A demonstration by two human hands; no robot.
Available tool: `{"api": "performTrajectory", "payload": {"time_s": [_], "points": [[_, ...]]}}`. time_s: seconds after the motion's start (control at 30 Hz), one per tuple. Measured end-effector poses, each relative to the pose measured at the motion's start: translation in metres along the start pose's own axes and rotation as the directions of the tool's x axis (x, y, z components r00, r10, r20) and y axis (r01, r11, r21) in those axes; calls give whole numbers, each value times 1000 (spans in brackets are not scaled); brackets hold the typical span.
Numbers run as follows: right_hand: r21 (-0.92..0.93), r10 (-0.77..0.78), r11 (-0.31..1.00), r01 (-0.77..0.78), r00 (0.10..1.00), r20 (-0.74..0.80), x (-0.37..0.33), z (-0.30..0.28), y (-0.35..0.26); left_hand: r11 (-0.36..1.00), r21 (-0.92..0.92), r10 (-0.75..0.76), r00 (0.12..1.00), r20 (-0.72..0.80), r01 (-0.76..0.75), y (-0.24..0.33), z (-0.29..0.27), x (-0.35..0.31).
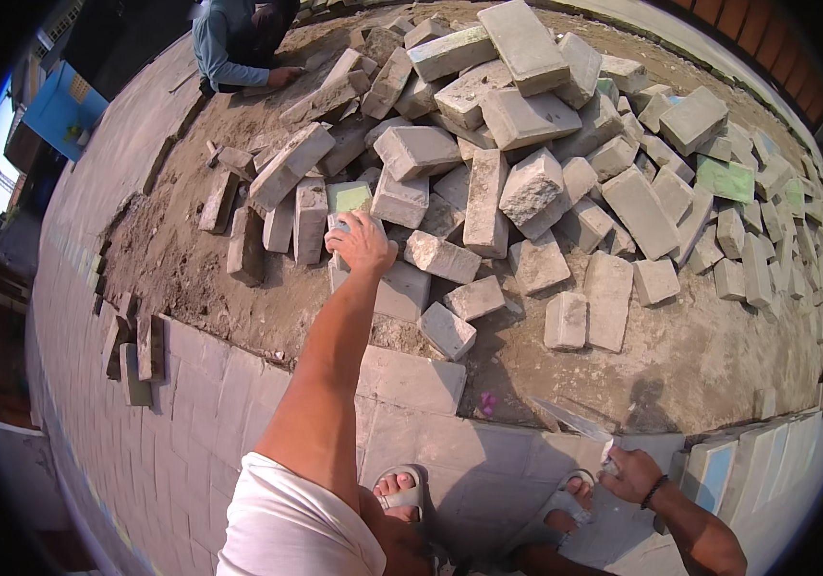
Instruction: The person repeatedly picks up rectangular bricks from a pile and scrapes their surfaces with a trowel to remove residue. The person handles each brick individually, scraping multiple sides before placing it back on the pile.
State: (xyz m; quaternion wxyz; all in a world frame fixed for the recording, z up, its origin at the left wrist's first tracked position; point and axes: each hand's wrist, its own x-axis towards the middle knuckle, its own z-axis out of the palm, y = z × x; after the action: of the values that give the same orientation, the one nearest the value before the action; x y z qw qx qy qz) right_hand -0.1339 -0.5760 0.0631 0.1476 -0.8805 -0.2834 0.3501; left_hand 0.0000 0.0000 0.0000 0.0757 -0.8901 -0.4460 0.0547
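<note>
My left hand (362, 242) reaches forward to the near side of the brick pile. Its fingers are bent over the edge of a grey paving brick with a green painted patch (349, 197); the palm side is hidden. Larger grey bricks lie just beneath and beside it, among them a flat block (402, 291). Low on the right, my right hand (633, 475) is closed around the handle of a trowel (573, 420). The trowel's pointed metal blade extends left over the edge of the paving.
A big heap of loose paving bricks (532, 120) covers the sandy ground ahead. Another person (229, 53) crouches at the far left, one hand near the soil. Several bricks (136, 357) stand on the left paving. More slabs (717, 475) line the right. My sandalled feet (398, 490) are on the paving.
</note>
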Motion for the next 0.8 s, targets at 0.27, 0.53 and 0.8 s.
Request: {"api": "performTrajectory", "payload": {"time_s": [0.27,0.53,0.8], "points": [[7,22,1000,-22,1000,-15,-29,-7,14,866,-409,374,916,147,-288,-104,-103,0],[10,46,999,-47,995,86,12,-31,-20,778,-494,589,724,359,-387,-132,-183,-71],[520,-35,852,-50,988,152,51,-13,-67,622,-286,763,483,430,-729,-144,-134,-148]]}}
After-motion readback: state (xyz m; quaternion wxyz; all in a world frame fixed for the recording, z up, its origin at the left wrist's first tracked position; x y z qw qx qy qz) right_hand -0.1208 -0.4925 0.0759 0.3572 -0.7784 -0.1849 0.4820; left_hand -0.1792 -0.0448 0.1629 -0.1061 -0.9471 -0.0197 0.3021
